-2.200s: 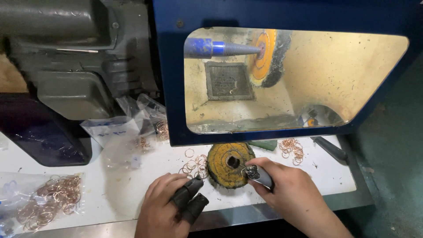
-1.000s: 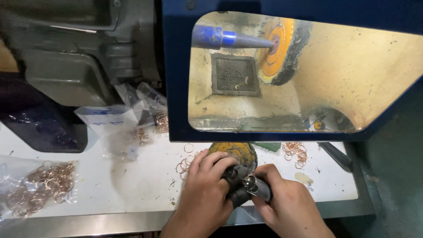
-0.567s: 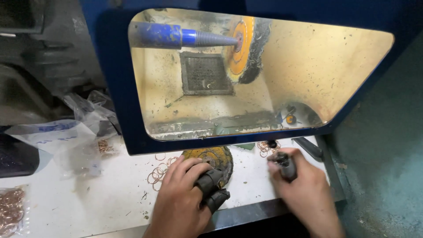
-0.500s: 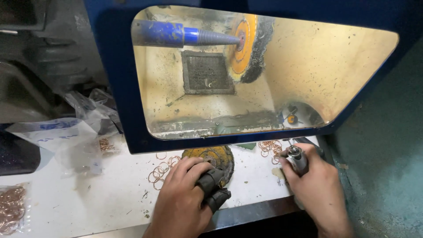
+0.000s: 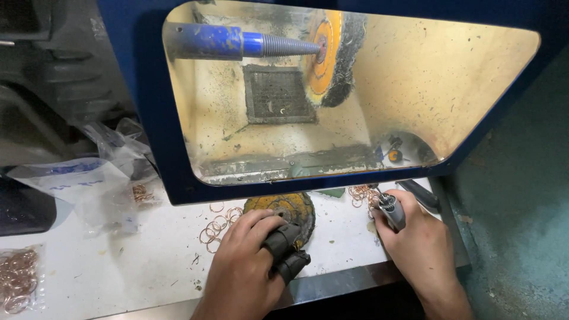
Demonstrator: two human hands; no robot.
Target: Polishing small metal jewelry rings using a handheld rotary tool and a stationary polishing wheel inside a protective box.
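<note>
White bench (image 5: 148,266) | left hand (image 5: 246,266) on buffing disc (image 5: 284,208) | right hand (image 5: 418,243) grips tool (image 5: 392,210)

On our white desk (image 5: 136,266) lie copper rings (image 5: 216,225), a yellow buffing wheel (image 5: 290,208), plastic bags (image 5: 89,184) and both our hands.

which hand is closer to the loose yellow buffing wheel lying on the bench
Left. The left hand rests against the loose yellow buffing wheel, its covered fingertips at the wheel's near edge. The right hand is off to the wheel's right, holding a small grey tool.
</note>
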